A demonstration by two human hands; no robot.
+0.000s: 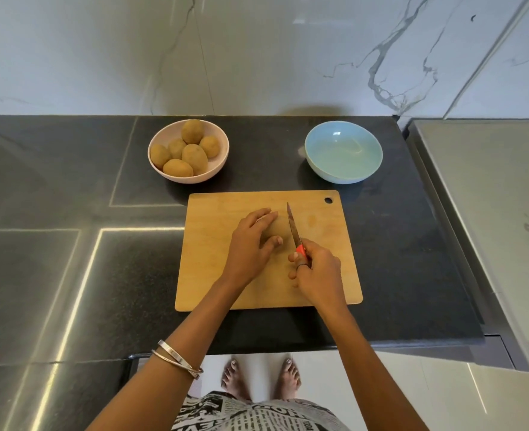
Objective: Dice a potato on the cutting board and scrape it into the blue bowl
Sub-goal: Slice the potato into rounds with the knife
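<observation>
Your left hand (250, 244) sits near the centre of the frame on the wooden cutting board (213, 275), its fingers (264, 214) curled over a potato (277, 228), thumb pressed to the potato's near side, so most of it is hidden. Just to the right, your right hand (317, 272) has its fingers wrapped tight round the red handle of a knife (293, 227); the blade points toward the top of the frame and stands beside the potato's right side. I cannot tell if the edge touches it. The blue bowl (343, 152) rests on the dark tabletop (412, 244) above the board's right corner, with nothing in it. At upper left of the board a pink bowl (216, 164) holds six whole potatoes (191, 150).
</observation>
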